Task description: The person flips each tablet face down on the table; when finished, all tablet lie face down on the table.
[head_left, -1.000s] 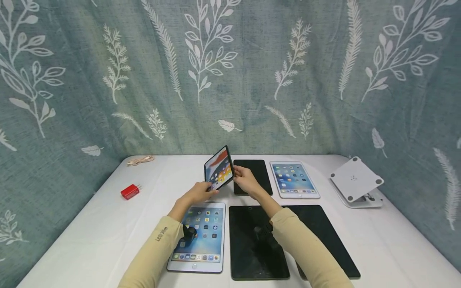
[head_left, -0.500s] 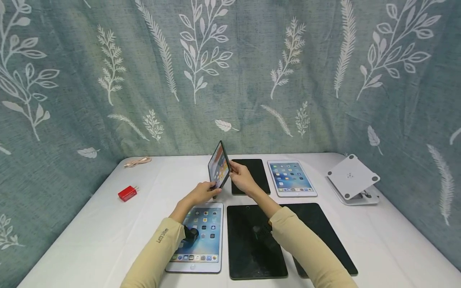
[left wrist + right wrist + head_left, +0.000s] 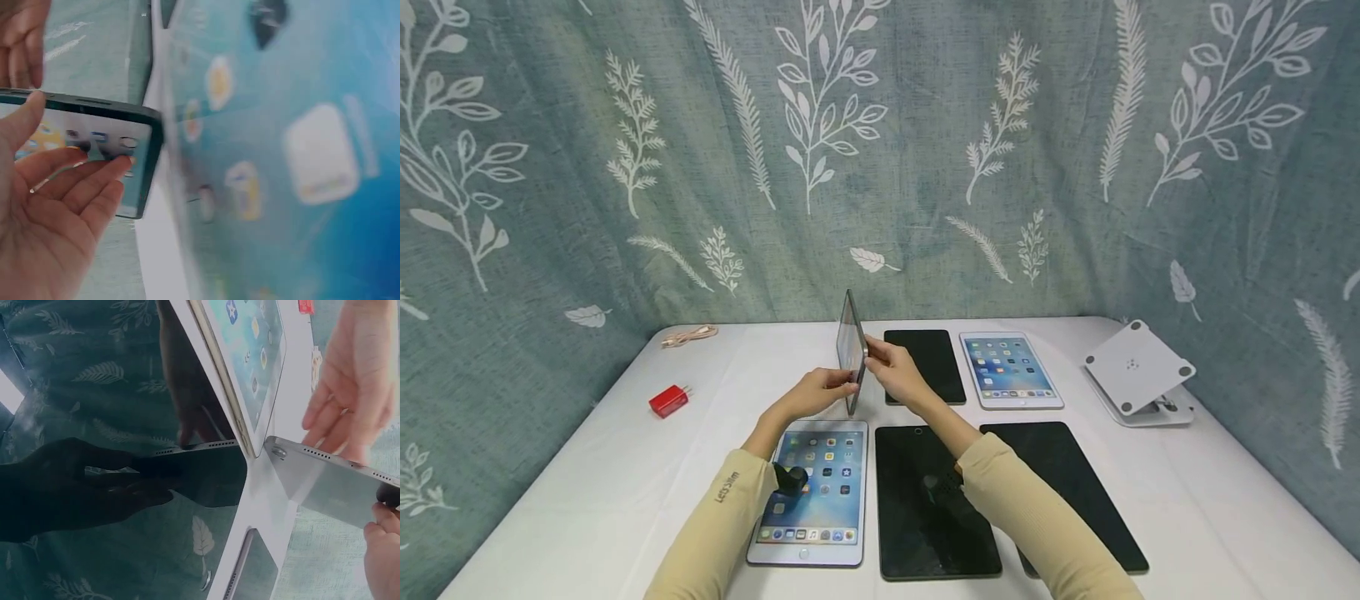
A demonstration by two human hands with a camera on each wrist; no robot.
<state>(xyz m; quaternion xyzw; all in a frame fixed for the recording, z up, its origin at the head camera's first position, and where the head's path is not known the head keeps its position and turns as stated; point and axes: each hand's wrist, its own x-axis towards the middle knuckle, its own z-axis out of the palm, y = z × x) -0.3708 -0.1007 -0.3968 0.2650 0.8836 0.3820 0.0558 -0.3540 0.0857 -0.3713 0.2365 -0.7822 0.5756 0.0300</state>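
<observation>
A tablet (image 3: 850,342) with a lit screen stands upright above the table, almost edge-on in the head view. My left hand (image 3: 816,393) pinches its near edge; in the left wrist view the thumb lies on the rim and the fingertips touch the screen side. My right hand (image 3: 897,372) grips the tablet's right side, its fingers partly hidden behind it. The right wrist view shows the tablet's plain grey back (image 3: 325,487), with a camera at one corner and speaker holes along the edge. Below my left arm lies a white tablet (image 3: 820,487), screen lit.
Two large dark tablets (image 3: 932,525) lie at front right, partly under my right arm. Behind them are a smaller black tablet (image 3: 936,358) and a lit white tablet (image 3: 1011,371). A silver stand (image 3: 1138,367) is far right. A red charger (image 3: 668,402) and coiled cable (image 3: 688,335) lie left.
The held tablet has turned from showing its screen to nearly edge-on, and moved slightly left. Both hands have kept hold of it and shifted a little with it.
</observation>
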